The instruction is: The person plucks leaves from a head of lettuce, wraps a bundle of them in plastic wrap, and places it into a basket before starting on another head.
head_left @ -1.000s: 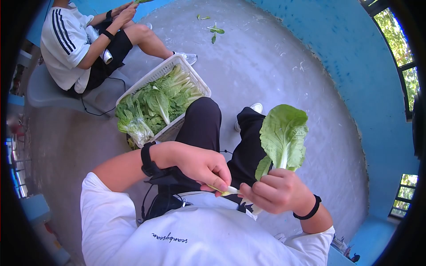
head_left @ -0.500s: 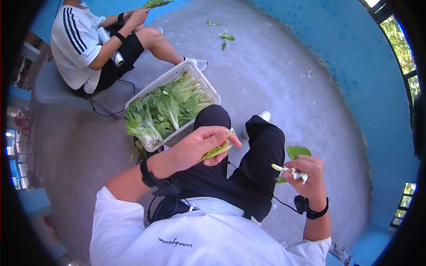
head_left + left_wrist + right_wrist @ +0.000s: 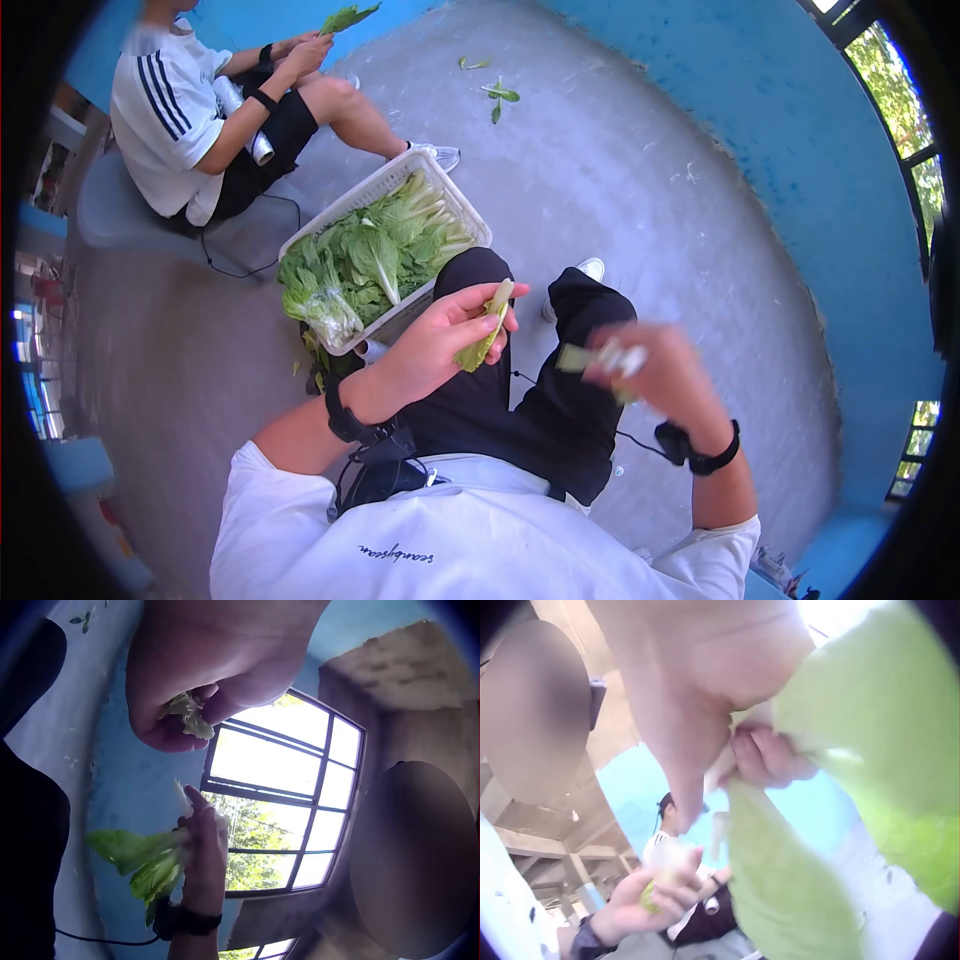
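Over the lap, the left hand (image 3: 437,340) pinches a small yellow-green leaf piece (image 3: 486,335) between thumb and fingers. Blurred by motion, the right hand (image 3: 660,375) grips the pale stem end (image 3: 618,358) of some greens to the right of it, apart from the left hand. Two broad green leaves (image 3: 780,877) hang from the right hand (image 3: 765,754) in the right wrist view. In the left wrist view a crumpled leaf piece (image 3: 189,716) shows between the left hand's curled fingers, and green leaves (image 3: 154,862) extend from the right hand (image 3: 204,847).
A white crate (image 3: 468,205) of leafy greens (image 3: 370,250), partly in clear plastic, stands beyond the left knee. Another person (image 3: 165,110) sits at upper left, holding a leaf (image 3: 350,17). Loose leaves (image 3: 501,94) lie on the floor. Cables run from both wrists.
The hands have moved from close together to apart, each holding greens. Most recently the right hand has swung inward and up, while the left has turned its leaf piece more upright.
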The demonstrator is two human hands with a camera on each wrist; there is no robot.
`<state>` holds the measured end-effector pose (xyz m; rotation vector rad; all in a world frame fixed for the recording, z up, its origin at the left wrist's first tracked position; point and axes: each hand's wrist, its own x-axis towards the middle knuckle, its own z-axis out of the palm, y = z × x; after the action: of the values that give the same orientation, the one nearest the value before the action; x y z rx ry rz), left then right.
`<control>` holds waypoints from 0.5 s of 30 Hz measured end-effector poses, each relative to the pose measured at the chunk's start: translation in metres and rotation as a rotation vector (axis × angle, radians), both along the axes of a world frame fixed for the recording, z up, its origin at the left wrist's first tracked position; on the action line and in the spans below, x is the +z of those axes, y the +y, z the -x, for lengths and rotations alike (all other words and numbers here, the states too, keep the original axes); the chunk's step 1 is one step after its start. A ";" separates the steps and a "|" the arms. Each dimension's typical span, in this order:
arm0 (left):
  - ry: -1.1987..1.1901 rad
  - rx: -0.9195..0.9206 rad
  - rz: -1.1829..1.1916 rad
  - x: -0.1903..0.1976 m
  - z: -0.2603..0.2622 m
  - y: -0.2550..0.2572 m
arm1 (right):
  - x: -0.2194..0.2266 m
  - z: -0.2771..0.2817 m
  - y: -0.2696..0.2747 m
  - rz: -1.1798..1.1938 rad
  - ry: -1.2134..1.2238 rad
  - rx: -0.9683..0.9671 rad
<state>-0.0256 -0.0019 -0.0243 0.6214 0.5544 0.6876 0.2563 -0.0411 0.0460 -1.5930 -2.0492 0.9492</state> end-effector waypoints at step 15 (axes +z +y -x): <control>-0.018 0.023 -0.079 -0.014 -0.015 -0.007 | -0.007 -0.039 0.002 0.230 0.971 -0.556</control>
<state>-0.0107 -0.0092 -0.0388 0.6826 0.5201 0.7386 0.2948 -0.0394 0.0394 -1.2792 -0.8167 1.3759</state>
